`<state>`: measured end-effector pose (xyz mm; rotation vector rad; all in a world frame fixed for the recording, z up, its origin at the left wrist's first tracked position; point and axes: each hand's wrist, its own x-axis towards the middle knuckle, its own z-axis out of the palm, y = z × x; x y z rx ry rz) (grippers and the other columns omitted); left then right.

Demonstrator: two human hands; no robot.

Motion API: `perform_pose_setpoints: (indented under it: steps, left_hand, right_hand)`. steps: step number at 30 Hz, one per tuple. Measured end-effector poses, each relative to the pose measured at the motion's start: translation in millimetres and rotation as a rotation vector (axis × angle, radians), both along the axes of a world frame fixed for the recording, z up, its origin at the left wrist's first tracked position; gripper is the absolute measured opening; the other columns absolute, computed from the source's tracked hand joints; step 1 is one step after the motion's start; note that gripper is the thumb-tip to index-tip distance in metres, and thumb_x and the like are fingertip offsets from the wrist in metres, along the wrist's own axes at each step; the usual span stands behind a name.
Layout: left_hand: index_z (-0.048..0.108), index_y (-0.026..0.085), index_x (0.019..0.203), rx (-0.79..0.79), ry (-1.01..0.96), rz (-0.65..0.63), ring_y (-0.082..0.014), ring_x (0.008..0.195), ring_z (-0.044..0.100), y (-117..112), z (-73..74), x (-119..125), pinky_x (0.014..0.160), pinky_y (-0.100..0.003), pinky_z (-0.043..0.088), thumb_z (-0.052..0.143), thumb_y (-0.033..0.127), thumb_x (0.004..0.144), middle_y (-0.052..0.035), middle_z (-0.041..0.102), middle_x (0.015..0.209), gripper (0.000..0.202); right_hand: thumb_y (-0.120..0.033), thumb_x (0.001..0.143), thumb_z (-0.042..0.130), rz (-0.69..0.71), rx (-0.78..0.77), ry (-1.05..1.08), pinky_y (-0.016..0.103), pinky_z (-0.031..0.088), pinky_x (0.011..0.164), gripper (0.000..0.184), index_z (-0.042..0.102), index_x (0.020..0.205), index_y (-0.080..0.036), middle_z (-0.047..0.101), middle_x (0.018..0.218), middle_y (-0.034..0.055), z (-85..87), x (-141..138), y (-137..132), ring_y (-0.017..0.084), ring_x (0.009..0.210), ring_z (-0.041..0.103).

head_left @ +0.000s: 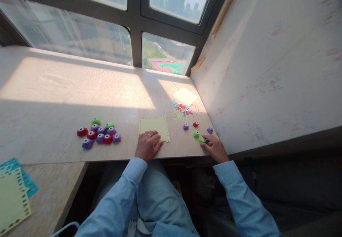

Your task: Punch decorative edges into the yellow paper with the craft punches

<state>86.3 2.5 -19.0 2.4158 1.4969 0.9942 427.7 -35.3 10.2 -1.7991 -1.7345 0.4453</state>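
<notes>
My left hand (149, 145) rests on the lower left part of a pale yellow paper sheet (153, 123), pressing it to the board with its fingers laid out. Small cut-outs run along the sheet's edges. At the right, my right hand (214, 148) has its thumb and fingers around a green craft punch (202, 140), which sits at the board's front edge. Just beyond it stand another green punch (196, 134), a red punch (196, 124) and two purple punches, one to the left (186, 126) and one to the right (210, 130).
Several red, purple and green punches (100, 138) cluster at the left. Red, blue and yellow paper bits (184, 109) lie beside a small yellow paper (185, 96) near the wall (267, 69). Punched yellow (13, 201) and blue sheets (31, 186) lie at lower left. Windows stand behind.
</notes>
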Motion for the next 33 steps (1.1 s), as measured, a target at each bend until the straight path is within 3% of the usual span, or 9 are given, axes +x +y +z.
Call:
perform_pose_setpoints:
  steps: [10,20,26,33]
  left_hand:
    - [0.071,0.023,0.089,-0.008,-0.01,0.016,-0.026,0.101,0.064,0.4,-0.1,0.7,0.083,-0.042,0.045,0.066,0.032,0.086,-0.0068,0.072,0.105,0.011]
    - [0.073,0.024,0.089,-0.031,-0.047,0.013,-0.0258,0.1,0.065,0.0,1.1,-0.1,0.084,-0.043,0.047,0.063,0.033,0.087,-0.0077,0.073,0.104,0.013]
    - [0.073,0.023,0.088,-0.047,-0.064,0.002,-0.0254,0.1,0.064,-1.1,3.2,-0.7,0.084,-0.043,0.047,0.064,0.033,0.087,-0.0077,0.073,0.104,0.013]
    - [0.072,0.023,0.088,-0.051,-0.053,0.0,-0.0252,0.1,0.063,-2.1,4.7,-1.0,0.085,-0.042,0.046,0.064,0.034,0.088,-0.0071,0.072,0.105,0.013]
  right_hand:
    - [-0.052,0.08,0.067,0.09,-0.016,0.064,0.035,0.052,0.07,0.035,0.07,0.088,-0.018,0.069,0.085,0.0067,15.5,-42.0,-10.5,0.019,0.07,0.062]
    - [-0.039,0.083,0.071,0.357,0.056,0.102,0.033,0.053,0.074,0.026,0.071,0.1,-0.02,0.069,0.088,0.0061,1.3,-103.1,27.6,0.018,0.074,0.063]
    - [-0.032,0.082,0.073,0.4,0.067,0.102,0.033,0.053,0.076,0.024,0.072,0.104,-0.021,0.068,0.09,0.0055,-11.0,-112.7,46.6,0.017,0.075,0.063]
    - [-0.025,0.081,0.073,0.427,0.025,0.127,0.034,0.052,0.077,0.029,0.072,0.109,-0.019,0.067,0.093,0.0065,-12.6,-112.9,56.6,0.018,0.078,0.062]
